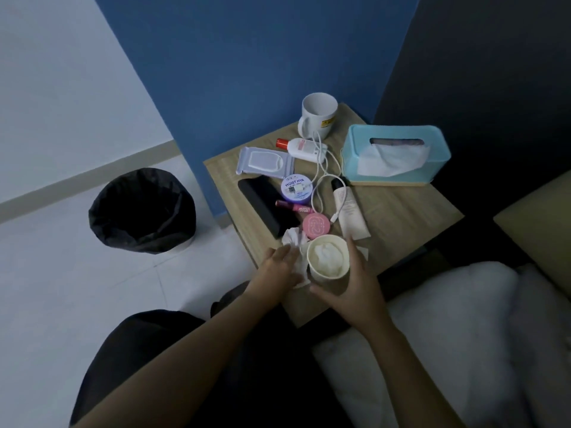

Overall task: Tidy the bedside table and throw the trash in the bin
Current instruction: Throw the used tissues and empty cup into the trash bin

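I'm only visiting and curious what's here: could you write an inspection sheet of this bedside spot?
Surface: wooden bedside table, crowded.
Job's things: paper cup holding tissue; crumpled tissue beside it; black-lined bin on the floor.
Clutter: mug, tissue box, wipes pack, bottle, jar, tube, pink compact, black case.
Grippers: left hand rests on crumpled tissue; right hand holds paper cup.
Cables: white cable loops among the clutter.
Surroundings: blue wall, pillow.

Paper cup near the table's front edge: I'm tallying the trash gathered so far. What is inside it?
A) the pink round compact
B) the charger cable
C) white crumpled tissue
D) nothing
C: the paper cup, gripped by the right hand, holds white crumpled tissue; the pink compact lies on the table beyond it.
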